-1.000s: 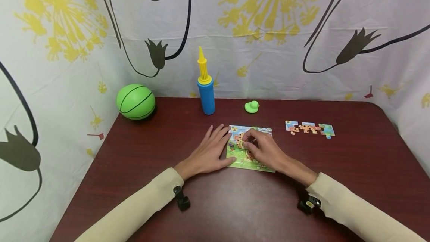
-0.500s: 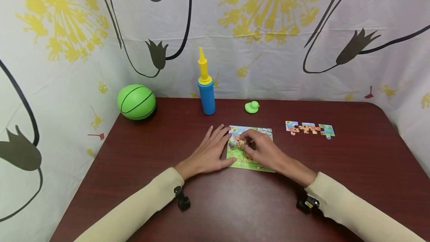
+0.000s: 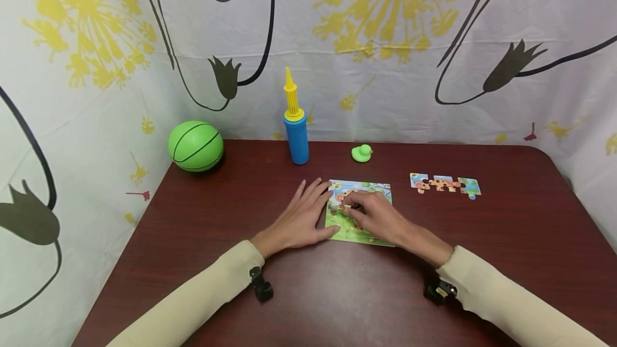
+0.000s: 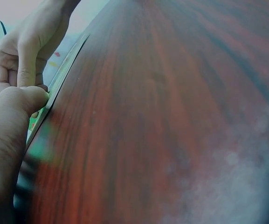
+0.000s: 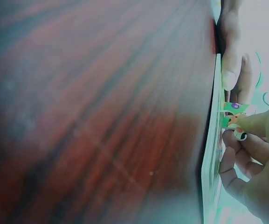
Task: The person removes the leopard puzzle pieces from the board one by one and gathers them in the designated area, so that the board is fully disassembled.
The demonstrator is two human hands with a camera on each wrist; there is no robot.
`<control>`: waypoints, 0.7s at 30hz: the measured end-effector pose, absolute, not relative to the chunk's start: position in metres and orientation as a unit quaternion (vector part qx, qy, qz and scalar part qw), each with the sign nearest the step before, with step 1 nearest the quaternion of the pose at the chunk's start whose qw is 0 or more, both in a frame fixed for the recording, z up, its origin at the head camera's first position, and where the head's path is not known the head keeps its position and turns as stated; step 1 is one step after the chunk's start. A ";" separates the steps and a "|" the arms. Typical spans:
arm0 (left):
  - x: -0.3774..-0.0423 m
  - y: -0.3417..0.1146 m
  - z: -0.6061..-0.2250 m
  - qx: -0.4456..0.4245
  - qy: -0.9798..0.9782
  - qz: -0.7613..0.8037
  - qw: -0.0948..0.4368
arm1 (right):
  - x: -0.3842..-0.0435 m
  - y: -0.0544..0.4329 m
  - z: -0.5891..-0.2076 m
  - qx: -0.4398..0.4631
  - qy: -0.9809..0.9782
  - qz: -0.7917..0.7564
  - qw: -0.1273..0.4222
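Note:
A picture puzzle board [image 3: 359,236] with a green and blue animal scene lies on the table. My left hand [image 3: 305,219] rests at the board's left side, fingers spread, with the fingertips and thumb tip touching its edge. Over the middle of the board, my right hand [image 3: 383,218] pinches a jigsaw piece between thumb and fingers. That jigsaw piece [image 5: 232,110] shows green, purple and orange in the right wrist view, tilted up from the board. The right hand hides part of the board's picture. Three loose jigsaw pieces [image 3: 442,183] lie in a row to the right.
A green ball [image 3: 196,146] sits at the table's back left corner. Behind the board stand a blue and yellow hand pump [image 3: 296,133] and a small green toy duck [image 3: 361,153]. The dark wooden table [image 3: 337,293] meets a patterned cloth at the back.
My right hand has shifted slightly down and left over the board, and the pinched jigsaw piece has turned to look thinner from above. The left hand has stayed in place.

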State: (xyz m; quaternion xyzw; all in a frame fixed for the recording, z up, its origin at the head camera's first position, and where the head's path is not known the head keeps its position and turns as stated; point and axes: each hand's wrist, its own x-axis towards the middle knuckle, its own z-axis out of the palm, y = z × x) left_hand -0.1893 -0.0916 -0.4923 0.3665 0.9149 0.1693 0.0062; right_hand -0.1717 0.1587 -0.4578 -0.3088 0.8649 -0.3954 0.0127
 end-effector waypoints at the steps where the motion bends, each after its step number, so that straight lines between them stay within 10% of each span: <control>1: -0.189 -0.092 -0.492 0.367 0.915 0.169 0.004 | -0.171 0.159 -0.457 -0.307 0.864 -0.398 0.016; 21: -0.188 -0.089 -0.494 0.349 0.921 0.175 0.007 | -0.170 0.226 -0.437 -0.193 0.899 -0.389 -0.064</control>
